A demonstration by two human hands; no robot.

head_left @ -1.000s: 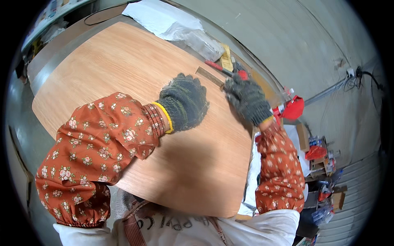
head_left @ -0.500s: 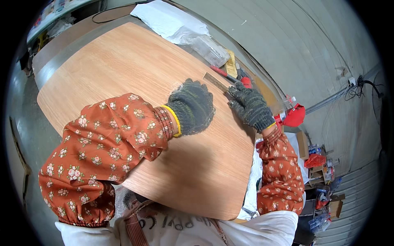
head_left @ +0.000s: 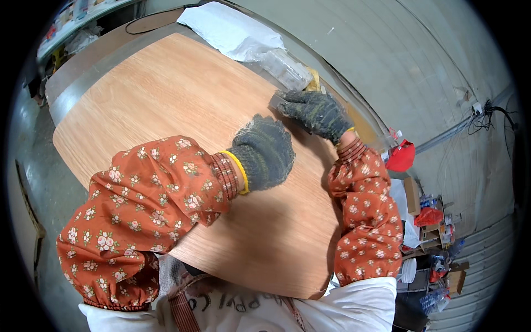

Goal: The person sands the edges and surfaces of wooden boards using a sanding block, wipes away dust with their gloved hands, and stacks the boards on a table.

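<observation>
A wood-grain board (head_left: 166, 88) with curved edges lies in front of me. My left hand (head_left: 262, 152), in a dark grey knit glove with a yellow cuff, rests palm down on its surface, fingers lying along the wood; whatever may be under the palm is hidden. At the board's far right edge, my right hand (head_left: 316, 113), gloved alike, is closed round a thin flat metal strip (head_left: 274, 100). Only the strip's left end shows past the fingers.
White sheeting (head_left: 229, 30) and a clear plastic box (head_left: 285, 67) lie beyond the board, with a yellow item (head_left: 313, 80) beside them. A red object (head_left: 400, 156) is at the right. Cardboard boxes (head_left: 412, 196) and bottles stand farther right, along the wall (head_left: 387, 61).
My right hand has moved up and left, taking the metal strip into its grip and covering most of it. My left hand has shifted only slightly on the board.
</observation>
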